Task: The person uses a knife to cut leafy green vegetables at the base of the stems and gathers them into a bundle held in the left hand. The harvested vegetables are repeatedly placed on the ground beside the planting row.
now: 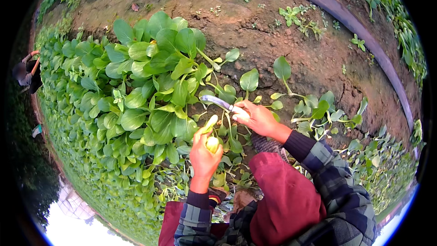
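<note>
My right hand (260,119) grips the handle of a knife with a curved blade (217,101). The blade points left, towards the leafy greens. In my left hand (206,157) is a pale-green vegetable stalk (212,144), its rounded base showing between thumb and fingers; how much more of the plant is behind the hand is hidden. A yellow-green leaf stem (210,124) sticks up past the fingers. Just left and ahead, broad-leaved greens (164,109), like bok choy, grow densely. The knife tip appears near their edge; whether it touches a leaf I cannot tell.
Cut-off leaves (321,109) lie scattered on the bare soil (218,10) to the right and around my feet. A dark flat hose (341,13) curves across the far side. At the far left, another person (27,71) bends by the bed's edge.
</note>
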Tool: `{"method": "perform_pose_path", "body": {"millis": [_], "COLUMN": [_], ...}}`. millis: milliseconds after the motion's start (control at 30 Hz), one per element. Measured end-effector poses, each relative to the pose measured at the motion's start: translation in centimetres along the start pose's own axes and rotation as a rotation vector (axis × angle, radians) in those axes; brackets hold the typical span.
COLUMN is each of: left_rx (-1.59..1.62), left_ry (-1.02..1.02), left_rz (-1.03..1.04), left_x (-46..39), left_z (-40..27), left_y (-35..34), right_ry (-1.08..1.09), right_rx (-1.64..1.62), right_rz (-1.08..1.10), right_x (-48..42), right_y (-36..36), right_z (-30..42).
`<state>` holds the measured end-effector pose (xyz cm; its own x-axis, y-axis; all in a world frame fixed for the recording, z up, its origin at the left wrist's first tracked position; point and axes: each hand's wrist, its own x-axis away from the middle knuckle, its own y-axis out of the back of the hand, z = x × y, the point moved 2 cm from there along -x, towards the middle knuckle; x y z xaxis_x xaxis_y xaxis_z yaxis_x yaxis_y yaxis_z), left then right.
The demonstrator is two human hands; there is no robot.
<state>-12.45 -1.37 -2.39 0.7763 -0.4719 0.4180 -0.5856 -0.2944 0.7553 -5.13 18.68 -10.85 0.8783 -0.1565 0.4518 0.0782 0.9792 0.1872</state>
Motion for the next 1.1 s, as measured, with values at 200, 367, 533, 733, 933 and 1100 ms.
{"method": "perform_pose_path", "body": {"millis": [200,367,533,733,933,1100], "left_rx": [0.225,0.400,0.471,0.618,-0.287,-0.876], "left_ry": [-0.075,0.073,-0.088,0.053,-0.406,-0.265], "left_rz": [0.128,-0.027,0.103,0.193,0.026,0.086], "left_x": [-0.3,-1.5,-4.9,-8.4,-17.1,-20.4], "left_z": [-5.7,-6.9,-6.9,-5.7,-10.2,-5.0], "left_y": [0.2,3.0,-0.9,-1.4,4.4,6.3], "right_ry": [-0.194,-0.189,-0.051,-0.096,-0.117,-0.047], "right_rx": [-0.764,-0.818,-0.888,-0.591,-0.173,0.089], "right_rz": [0.015,-0.006,-0.068,-0.139,-0.228,-0.181], "right_x": [-0.8,-0.8,-2.0,-2.7,-4.8,-6.8], "right_y": [-0.3,0.7,-0.4,0.9,2.6,2.8], "right_z": [0.7,1.5,3.5,2.3,2.3,4.0]}}
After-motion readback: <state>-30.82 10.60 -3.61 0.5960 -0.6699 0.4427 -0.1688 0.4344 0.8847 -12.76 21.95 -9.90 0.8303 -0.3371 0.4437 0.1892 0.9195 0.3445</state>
